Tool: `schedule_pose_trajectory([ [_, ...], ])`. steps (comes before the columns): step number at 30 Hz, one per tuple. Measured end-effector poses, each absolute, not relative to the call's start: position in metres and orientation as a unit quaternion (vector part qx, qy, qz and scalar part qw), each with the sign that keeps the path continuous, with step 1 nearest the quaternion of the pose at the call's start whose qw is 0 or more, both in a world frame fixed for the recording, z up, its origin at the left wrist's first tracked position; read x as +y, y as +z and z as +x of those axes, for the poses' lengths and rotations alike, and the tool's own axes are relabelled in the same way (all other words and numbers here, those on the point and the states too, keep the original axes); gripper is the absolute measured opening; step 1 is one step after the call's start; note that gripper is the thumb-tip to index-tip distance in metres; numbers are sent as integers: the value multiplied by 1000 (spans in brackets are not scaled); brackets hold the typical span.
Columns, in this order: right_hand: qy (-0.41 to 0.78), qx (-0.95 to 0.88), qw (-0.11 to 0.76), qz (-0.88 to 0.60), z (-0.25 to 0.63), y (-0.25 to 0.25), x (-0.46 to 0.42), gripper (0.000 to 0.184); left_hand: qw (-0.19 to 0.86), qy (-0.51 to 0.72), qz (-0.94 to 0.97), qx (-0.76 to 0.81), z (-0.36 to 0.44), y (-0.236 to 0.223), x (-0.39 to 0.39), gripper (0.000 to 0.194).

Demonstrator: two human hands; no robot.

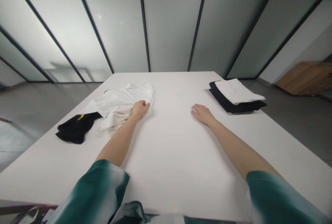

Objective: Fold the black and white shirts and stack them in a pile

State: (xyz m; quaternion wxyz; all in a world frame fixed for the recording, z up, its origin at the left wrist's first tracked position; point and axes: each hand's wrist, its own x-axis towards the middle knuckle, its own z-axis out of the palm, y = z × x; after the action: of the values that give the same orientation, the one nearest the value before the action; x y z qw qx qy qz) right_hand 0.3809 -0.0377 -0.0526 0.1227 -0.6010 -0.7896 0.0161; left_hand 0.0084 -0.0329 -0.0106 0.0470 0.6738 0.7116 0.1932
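Observation:
A crumpled white garment [121, 101] lies spread on the left part of the white table [168, 161]. My left hand [140, 109] is closed at its right side, fingers curled on the fabric. Folds bunch up under my left wrist. My right hand [203, 114] rests low over the bare tabletop, fingers extended and holding nothing. To its right is a folded stack: a white folded cloth [237, 91] on top of black folded cloth [233, 107].
A black cloth piece [77, 127] with a small yellow mark lies at the table's left edge, touching or close to the white garment. Frosted glass panels [171, 23] with dark frames stand behind the table. A wooden piece of furniture [306, 77] stands on the floor at right.

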Motion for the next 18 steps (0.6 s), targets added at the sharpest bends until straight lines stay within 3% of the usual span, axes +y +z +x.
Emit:
schedule_pose_trajectory([
  [2,17,-788,119,-604,381,-52,-38,45,12,221,666,713,14,-10,-38,35],
  [6,18,-787,116,-606,380,-51,-38,44,-40,180,689,701,22,-16,-47,63],
  [11,17,-788,118,-604,380,-52,-38,44,-4,129,699,703,21,-20,-41,33],
  [14,15,-786,117,-606,380,-52,-38,44,56,244,630,735,11,-18,-29,19],
  [18,12,-787,115,-606,379,-51,-39,44,184,546,411,707,-12,-11,-13,8],
])
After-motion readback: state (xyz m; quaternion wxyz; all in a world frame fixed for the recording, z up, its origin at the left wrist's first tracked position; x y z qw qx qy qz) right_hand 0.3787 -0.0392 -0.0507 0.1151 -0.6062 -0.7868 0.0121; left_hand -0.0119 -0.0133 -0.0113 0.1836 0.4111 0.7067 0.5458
